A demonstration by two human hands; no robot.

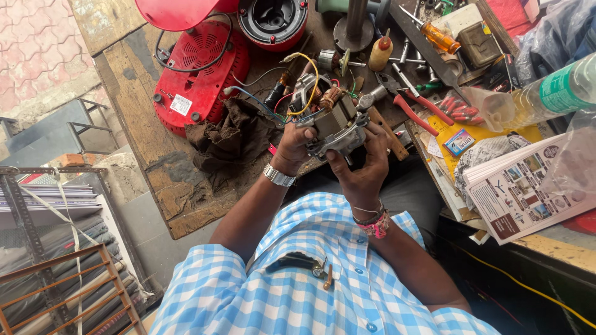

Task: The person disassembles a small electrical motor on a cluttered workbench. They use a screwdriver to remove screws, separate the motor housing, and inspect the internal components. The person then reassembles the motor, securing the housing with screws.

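Note:
Both my hands hold a small electric motor (332, 121) with copper windings and coloured wires above the edge of a worn wooden workbench (143, 124). My left hand (292, 146), with a metal watch on its wrist, grips the motor's left side. My right hand (366, 167), with a pink band on its wrist, cups the motor from below and to the right. Yellow, blue and red wires (304, 80) run from the motor toward a red appliance base (198, 68) lying on the bench.
A dark rag (230, 139) lies left of the motor. Red-handled pliers (413, 105), a screwdriver (434, 34), a small bottle (380, 53), a plastic bottle (546, 93) and printed leaflets (521, 186) crowd the right side. Metal racks (62, 267) stand lower left.

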